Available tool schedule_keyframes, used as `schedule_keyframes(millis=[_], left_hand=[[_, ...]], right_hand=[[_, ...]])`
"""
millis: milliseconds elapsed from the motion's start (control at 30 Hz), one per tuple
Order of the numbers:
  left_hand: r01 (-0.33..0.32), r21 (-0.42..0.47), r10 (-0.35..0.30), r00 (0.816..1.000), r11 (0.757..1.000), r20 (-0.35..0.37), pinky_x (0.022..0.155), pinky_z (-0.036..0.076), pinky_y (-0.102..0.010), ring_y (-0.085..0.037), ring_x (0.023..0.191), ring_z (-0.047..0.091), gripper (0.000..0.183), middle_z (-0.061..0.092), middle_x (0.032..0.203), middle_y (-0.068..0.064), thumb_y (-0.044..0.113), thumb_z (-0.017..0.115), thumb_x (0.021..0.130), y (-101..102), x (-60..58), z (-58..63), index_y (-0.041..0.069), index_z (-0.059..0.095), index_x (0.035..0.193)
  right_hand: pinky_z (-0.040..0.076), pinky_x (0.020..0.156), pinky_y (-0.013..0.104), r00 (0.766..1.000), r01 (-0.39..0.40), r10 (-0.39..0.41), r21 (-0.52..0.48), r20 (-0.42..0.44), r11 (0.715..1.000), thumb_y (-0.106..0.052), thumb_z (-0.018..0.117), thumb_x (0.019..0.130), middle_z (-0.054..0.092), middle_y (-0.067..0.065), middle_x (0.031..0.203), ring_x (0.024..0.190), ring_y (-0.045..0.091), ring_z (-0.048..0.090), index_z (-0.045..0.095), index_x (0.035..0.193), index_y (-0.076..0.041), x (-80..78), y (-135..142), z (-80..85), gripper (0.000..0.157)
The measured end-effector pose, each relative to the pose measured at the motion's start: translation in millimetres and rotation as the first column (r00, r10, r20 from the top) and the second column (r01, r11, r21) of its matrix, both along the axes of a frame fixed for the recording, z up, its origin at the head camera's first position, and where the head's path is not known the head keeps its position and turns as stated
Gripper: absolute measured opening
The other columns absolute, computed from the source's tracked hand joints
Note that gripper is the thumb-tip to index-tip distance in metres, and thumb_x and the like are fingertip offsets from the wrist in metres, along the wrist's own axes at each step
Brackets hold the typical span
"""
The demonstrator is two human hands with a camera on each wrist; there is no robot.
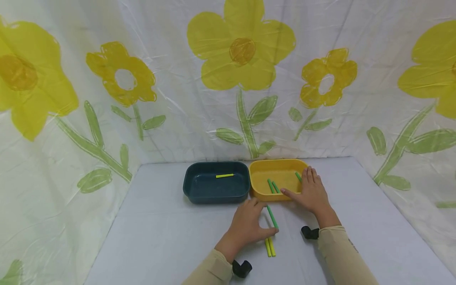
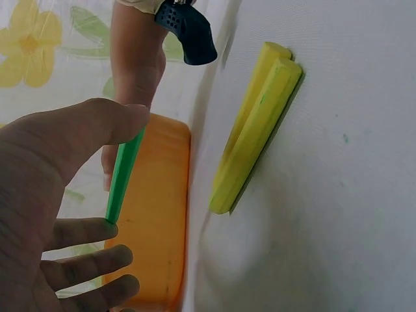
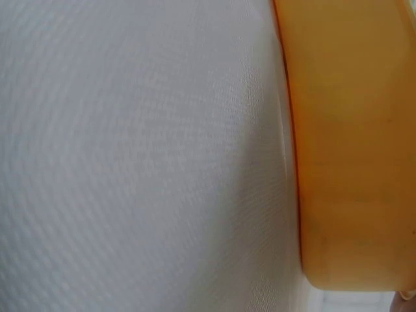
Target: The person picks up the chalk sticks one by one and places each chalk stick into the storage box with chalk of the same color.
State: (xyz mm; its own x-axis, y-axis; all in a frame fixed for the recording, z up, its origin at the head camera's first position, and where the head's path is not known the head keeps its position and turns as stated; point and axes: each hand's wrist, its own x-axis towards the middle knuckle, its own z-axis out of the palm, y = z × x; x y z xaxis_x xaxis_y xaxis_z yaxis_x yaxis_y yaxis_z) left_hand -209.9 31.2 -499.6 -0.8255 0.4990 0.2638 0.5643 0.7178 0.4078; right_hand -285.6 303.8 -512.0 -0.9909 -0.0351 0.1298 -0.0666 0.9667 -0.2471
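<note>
My left hand (image 1: 246, 225) pinches a slim green stick (image 1: 272, 217) by its two ends, between thumb and forefinger. In the left wrist view this faceted green stick (image 2: 123, 179) is raised off the table, with the other fingers spread. Just below it, two yellow sticks (image 2: 257, 130) lie side by side on the table. My right hand (image 1: 313, 192) is at the right end of the yellow bin (image 1: 260, 194), fingers straight and thumb spread across the front rim. Beside it, a green stick (image 1: 298, 177) leans inside, partly hidden; two more green sticks (image 1: 273, 186) lie further left.
A dark teal bin (image 1: 217, 199) stands against the yellow bin's left side, with one yellow stick (image 1: 224, 175) in it. Behind the white-covered table (image 1: 153, 233) hangs a flowered curtain (image 1: 178, 118). Black wrist devices (image 1: 243, 269) sit at both wrists.
</note>
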Motion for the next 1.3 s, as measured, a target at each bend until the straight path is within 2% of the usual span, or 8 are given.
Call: schedule_keyframes(millis=[100,333,567,633,733,1200,1300], left_hand=[[-0.001,0.008,0.001,1.000,1.000,-0.006,0.095,0.049,-0.034,-0.013,0.106,0.053,0.073,0.058,0.123,0.006,0.069,0.071,0.074,0.1,-1.4,3.5,0.018,0.061,0.127],[0.027,0.064,-0.024,0.999,0.998,-0.043,0.096,0.050,-0.039,-0.018,0.115,0.055,0.079,0.055,0.138,0.002,0.063,0.075,0.075,3.0,-7.4,13.7,0.019,0.056,0.137],[0.001,0.027,0.001,0.998,1.000,-0.063,0.085,0.050,-0.032,-0.014,0.099,0.054,0.068,0.059,0.115,0.004,0.067,0.071,0.076,3.8,-11.7,19.5,0.018,0.064,0.122],[0.000,0.029,0.002,0.997,1.000,-0.075,0.084,0.050,-0.032,-0.014,0.098,0.054,0.068,0.060,0.113,0.003,0.067,0.070,0.076,3.5,-13.1,20.6,0.017,0.065,0.121],[0.001,0.036,0.002,0.996,0.999,-0.086,0.085,0.051,-0.033,-0.015,0.098,0.054,0.068,0.061,0.114,0.000,0.066,0.071,0.076,3.3,-15.8,22.9,0.015,0.066,0.121],[-0.034,0.013,0.035,0.999,0.999,-0.040,0.085,0.051,-0.034,-0.017,0.099,0.054,0.074,0.060,0.115,0.000,0.065,0.071,0.077,3.0,-28.9,34.1,0.013,0.063,0.128],[-0.036,0.030,0.037,0.999,0.999,-0.024,0.086,0.052,-0.036,-0.018,0.100,0.055,0.072,0.060,0.115,-0.001,0.062,0.072,0.077,2.0,-32.6,35.2,0.012,0.064,0.128]], right_hand=[[0.007,0.120,0.061,1.000,-0.001,0.001,0.005,0.002,1.000,-0.088,0.043,0.077,-0.003,0.030,0.161,0.150,0.046,-0.001,0.000,0.152,0.010,-0.3,-0.4,1.1,0.130],[0.008,0.120,0.061,1.000,0.000,0.000,-0.001,-0.008,1.000,-0.087,0.044,0.078,-0.002,0.030,0.161,0.150,0.047,0.001,0.002,0.153,0.010,-1.3,-0.8,2.1,0.130],[0.008,0.119,0.062,1.000,-0.005,0.004,-0.009,-0.012,1.000,-0.086,0.046,0.078,-0.006,0.029,0.161,0.150,0.047,0.001,0.002,0.153,0.009,-0.3,-1.9,3.4,0.129],[0.008,0.120,0.062,1.000,-0.002,0.002,-0.009,-0.006,1.000,-0.085,0.046,0.078,-0.007,0.028,0.161,0.150,0.047,0.001,0.002,0.153,0.009,0.1,-2.1,3.9,0.128],[0.008,0.120,0.062,1.000,0.000,0.000,-0.006,-0.009,1.000,-0.086,0.046,0.078,-0.006,0.028,0.161,0.150,0.046,0.002,0.002,0.154,0.008,0.5,-2.3,3.8,0.128],[0.010,0.119,0.063,1.000,-0.006,0.006,-0.020,-0.026,1.000,-0.087,0.046,0.077,-0.001,0.030,0.161,0.149,0.047,0.002,0.003,0.154,0.008,0.0,0.5,-2.7,0.130],[0.010,0.119,0.063,1.000,-0.008,0.007,-0.023,-0.020,1.000,-0.087,0.046,0.077,-0.001,0.030,0.161,0.150,0.047,0.001,0.002,0.154,0.008,0.3,0.0,-2.5,0.130]])
